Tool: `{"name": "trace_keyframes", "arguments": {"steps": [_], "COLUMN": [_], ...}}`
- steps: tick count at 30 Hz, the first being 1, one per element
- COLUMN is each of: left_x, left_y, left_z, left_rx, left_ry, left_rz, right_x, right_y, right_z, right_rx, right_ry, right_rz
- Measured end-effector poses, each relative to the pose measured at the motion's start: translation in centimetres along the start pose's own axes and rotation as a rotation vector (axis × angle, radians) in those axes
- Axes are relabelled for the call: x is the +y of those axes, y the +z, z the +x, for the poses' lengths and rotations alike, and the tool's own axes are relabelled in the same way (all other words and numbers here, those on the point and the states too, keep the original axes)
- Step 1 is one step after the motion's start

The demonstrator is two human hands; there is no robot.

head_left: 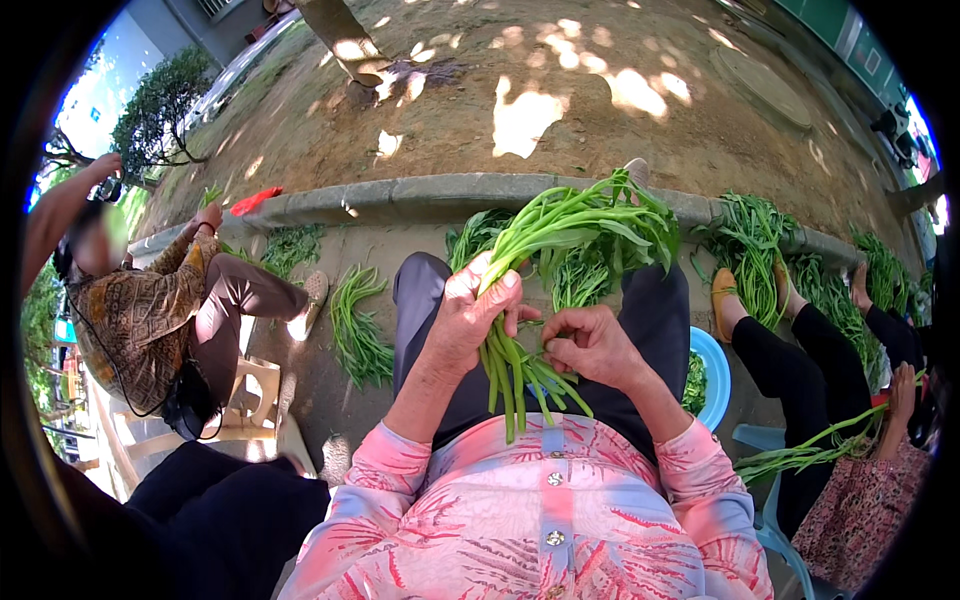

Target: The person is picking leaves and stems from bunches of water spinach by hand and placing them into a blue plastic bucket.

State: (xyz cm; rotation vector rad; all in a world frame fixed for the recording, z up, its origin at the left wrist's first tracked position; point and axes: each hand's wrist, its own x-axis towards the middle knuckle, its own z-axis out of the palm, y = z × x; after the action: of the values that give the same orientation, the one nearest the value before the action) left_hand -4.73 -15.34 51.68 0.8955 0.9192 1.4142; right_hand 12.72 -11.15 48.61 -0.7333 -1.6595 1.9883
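My left hand (468, 318) is closed around a bunch of water spinach (585, 232), held above my lap. Its leafy tops lean away to the upper right, and the cut stem ends hang down toward my shirt. Just right of the stems, my right hand (598, 348) has its thumb and fingers pinched together; whatever lies between the fingertips is hidden. Past my knees, more loose greens (580, 280) lie on the ground, partly covered by the bunch.
By my right leg stands a blue basin (712, 375) with green pieces inside. Piles of greens (358, 330) lie along the low stone curb (440, 190). A seated person (150, 310) is at left; another person's legs (790, 360) and a hand holding stems are at right.
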Motion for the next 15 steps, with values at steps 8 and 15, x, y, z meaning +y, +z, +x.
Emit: {"name": "trace_keyframes", "arguments": {"steps": [8, 15], "left_x": [-0.1, -1.2], "left_y": [0.2, 0.3], "left_z": [0.2, -0.2], "left_rx": [0.035, 0.058], "left_ry": [-0.010, -0.072], "left_rz": [-0.003, -0.103], "right_x": [-1.0, 0.5], "right_y": [0.3, 1.1], "right_z": [-0.3, -0.6], "right_rx": [-0.057, 0.077], "right_ry": [-0.540, -0.434], "right_rz": [-0.620, -0.491]}}
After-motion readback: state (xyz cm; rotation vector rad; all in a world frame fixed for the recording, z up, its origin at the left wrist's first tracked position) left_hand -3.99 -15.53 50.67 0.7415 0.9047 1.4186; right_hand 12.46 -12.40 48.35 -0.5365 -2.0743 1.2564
